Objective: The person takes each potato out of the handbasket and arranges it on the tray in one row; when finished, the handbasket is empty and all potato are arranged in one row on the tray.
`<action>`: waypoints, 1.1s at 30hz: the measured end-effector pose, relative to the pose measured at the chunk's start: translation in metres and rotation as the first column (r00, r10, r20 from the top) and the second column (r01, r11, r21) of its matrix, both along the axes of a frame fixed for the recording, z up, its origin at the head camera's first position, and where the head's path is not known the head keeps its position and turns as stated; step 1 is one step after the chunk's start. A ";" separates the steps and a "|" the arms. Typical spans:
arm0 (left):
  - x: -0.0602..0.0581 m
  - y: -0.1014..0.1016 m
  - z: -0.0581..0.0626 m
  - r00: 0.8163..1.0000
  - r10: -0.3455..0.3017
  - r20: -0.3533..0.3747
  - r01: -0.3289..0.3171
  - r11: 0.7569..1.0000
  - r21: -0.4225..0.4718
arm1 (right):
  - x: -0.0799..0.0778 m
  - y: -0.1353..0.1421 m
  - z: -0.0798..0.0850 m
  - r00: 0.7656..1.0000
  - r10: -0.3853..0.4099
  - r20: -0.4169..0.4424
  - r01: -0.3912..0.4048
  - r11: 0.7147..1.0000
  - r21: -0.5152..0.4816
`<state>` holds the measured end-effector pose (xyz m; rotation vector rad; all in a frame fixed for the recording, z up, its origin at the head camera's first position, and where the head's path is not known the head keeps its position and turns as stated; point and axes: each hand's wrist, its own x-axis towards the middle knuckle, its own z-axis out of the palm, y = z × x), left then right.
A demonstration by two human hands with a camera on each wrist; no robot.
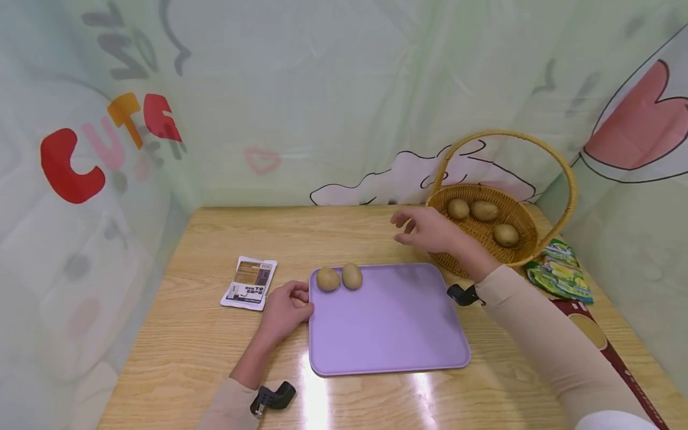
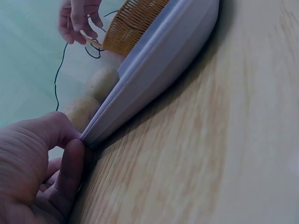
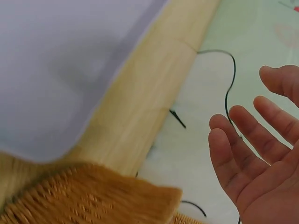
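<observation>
A light purple tray point(image 1: 387, 325) lies on the wooden table. My left hand point(image 1: 285, 312) pinches the tray's left rim between thumb and index finger, as the left wrist view shows. Two tan oval things point(image 1: 340, 278), potatoes or kiwis, sit side by side in the tray's far left corner. Holding nothing, my right hand point(image 1: 429, 230) hovers beyond the tray with its fingers loosely bent. Beside it stands a wicker basket point(image 1: 475, 232) with a tall handle, and in it lie three more of the tan oval things point(image 1: 485, 210). My right forearm hides part of the basket's front.
A white and brown packet point(image 1: 249, 283) lies on the table left of the tray. Green and yellow packets point(image 1: 561, 275) lie right of the basket, and a dark red package point(image 1: 591, 331) lies nearer. A printed curtain point(image 1: 301, 107) hangs behind the table point(image 1: 177, 352) and along its sides.
</observation>
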<state>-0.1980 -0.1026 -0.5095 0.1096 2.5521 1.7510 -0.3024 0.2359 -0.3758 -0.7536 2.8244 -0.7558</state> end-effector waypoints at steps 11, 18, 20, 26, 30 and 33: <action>-0.001 0.000 -0.001 1.000 -0.011 0.005 0.011 1.000 0.023 | -0.020 0.039 0.011 0.991 -0.136 0.012 0.135 0.990 0.047; -0.001 -0.001 0.000 1.000 -0.012 0.003 0.012 0.999 0.031 | -0.032 0.066 0.020 0.985 -0.173 0.010 0.172 0.983 0.067; -0.002 -0.001 -0.001 1.000 -0.010 0.000 0.010 1.000 0.026 | -0.038 0.075 0.020 0.984 -0.180 0.006 0.180 0.981 0.067; -0.003 -0.002 0.000 1.000 -0.011 -0.002 0.011 1.000 0.024 | -0.054 0.106 0.014 0.976 -0.217 0.026 0.214 0.974 0.078; -0.003 -0.002 0.000 1.000 -0.009 0.005 0.009 1.000 0.028 | -0.058 0.119 0.010 0.969 -0.249 -0.003 0.248 0.963 0.105; -0.004 -0.002 -0.001 1.000 -0.010 0.008 0.010 0.999 0.031 | -0.064 0.128 0.007 0.964 -0.264 -0.027 0.265 0.955 0.133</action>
